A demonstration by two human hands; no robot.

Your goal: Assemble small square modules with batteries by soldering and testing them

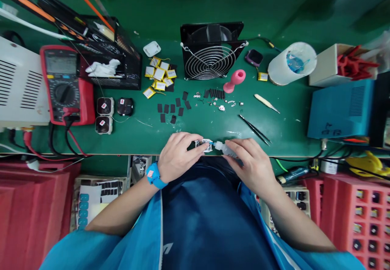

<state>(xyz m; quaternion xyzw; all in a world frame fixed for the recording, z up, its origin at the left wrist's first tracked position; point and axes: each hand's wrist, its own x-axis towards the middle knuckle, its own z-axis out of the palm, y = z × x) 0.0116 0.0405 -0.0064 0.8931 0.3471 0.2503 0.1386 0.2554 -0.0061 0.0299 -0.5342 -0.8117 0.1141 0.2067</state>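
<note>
Green bench mat [128,136] underneath; left hand [178,156] pinches a small silvery device [204,145]; right hand [251,162] grips a clear squeeze bottle [224,148], nozzle pointing left, seemingly touching it.

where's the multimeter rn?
In the head view the red multimeter stands at the far left of the green bench, between the white vented box and the black mesh organizer, well away from both hands.
</note>
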